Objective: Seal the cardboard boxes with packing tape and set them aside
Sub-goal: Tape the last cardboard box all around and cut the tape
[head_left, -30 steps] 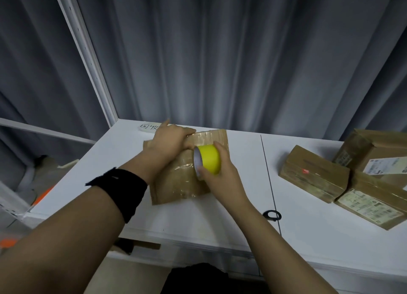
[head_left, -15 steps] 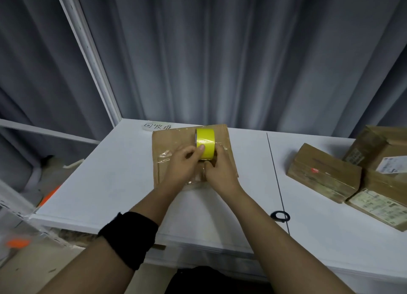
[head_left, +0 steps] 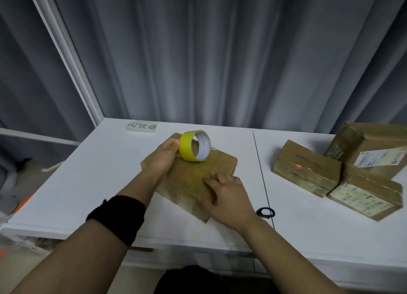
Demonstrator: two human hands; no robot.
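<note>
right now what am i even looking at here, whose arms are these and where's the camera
No machine here: these are a person's two bare arms, seen from a camera worn on their head, looking forward and down. On the white table lies a flat cardboard box. The left hand grips a yellow tape roll at the box's far end. The right hand presses flat on its near part. Three other boxes sit at the right, and a small black ring lies near the right wrist.
</note>
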